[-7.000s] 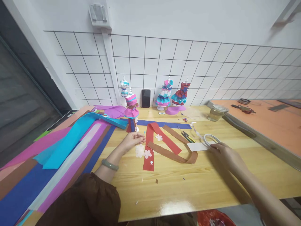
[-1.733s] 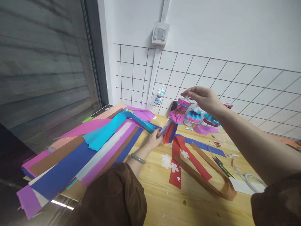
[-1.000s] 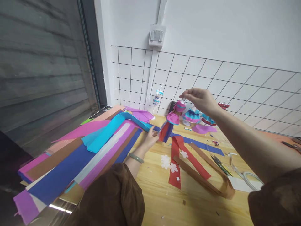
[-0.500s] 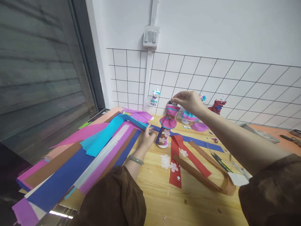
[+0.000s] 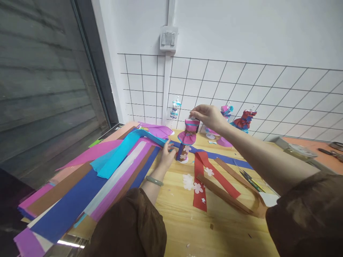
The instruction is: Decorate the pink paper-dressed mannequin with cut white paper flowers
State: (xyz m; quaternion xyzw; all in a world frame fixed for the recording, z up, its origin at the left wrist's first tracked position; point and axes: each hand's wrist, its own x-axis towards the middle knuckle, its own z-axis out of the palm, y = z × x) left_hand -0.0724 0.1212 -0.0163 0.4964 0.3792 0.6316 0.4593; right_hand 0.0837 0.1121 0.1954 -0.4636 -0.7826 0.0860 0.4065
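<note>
fingers of the right hand (image 5: 208, 116) are pinched together on the top of the pink dress form (image 5: 187, 131), which leans slightly; whether its base touches the counter (image 5: 177, 214) i cannot tell. taking that form as the clock's centre, the left hand (image 5: 168, 157) sits at 8 o'clock, fingers loosely spread near the base. at 11 is a white-and-turquoise form (image 5: 174, 110), at 2 a pink-and-turquoise form (image 5: 226, 111) partly behind the right arm, and just past it a red form (image 5: 247, 118). a red strip (image 5: 199, 198) lies at 5 with flower cut-outs on it, a white flower cut-out (image 5: 188, 182) at 6. the brown strip (image 5: 223, 193) and small snips (image 5: 247, 175) lie around 4, and the turquoise strip (image 5: 124, 151) towards 9, over other coloured strips.
</note>
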